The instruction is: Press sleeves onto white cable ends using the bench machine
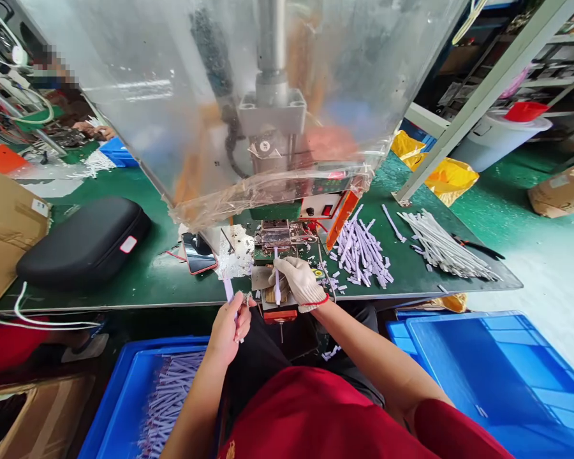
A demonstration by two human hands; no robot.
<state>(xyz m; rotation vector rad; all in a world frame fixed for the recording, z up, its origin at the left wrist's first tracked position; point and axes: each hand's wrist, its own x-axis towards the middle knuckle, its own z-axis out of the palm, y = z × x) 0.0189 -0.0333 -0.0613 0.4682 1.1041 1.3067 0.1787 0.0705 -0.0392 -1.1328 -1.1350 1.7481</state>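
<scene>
My right hand [297,278], in a white knitted glove with a red cuff, pinches a narrow lavender strip [277,284]. The strip's far end reaches the metal fixture [275,237] of a press [272,105], under the ram. My left hand [228,328], bare, is closed around another lavender strip [228,287] that sticks up past the fingers, nearer to me than the fixture. A small greyish bit shows at its fingertips; I cannot make out what it is. Right of the press lies a pile of lavender strips [362,252].
A cloudy plastic guard [172,83] hangs before the press. Long pale strips [447,245] and pliers [478,247] lie at right. A phone [198,254] and black case [83,242] sit left. Blue bins flank me; the left bin [119,376] holds many strips.
</scene>
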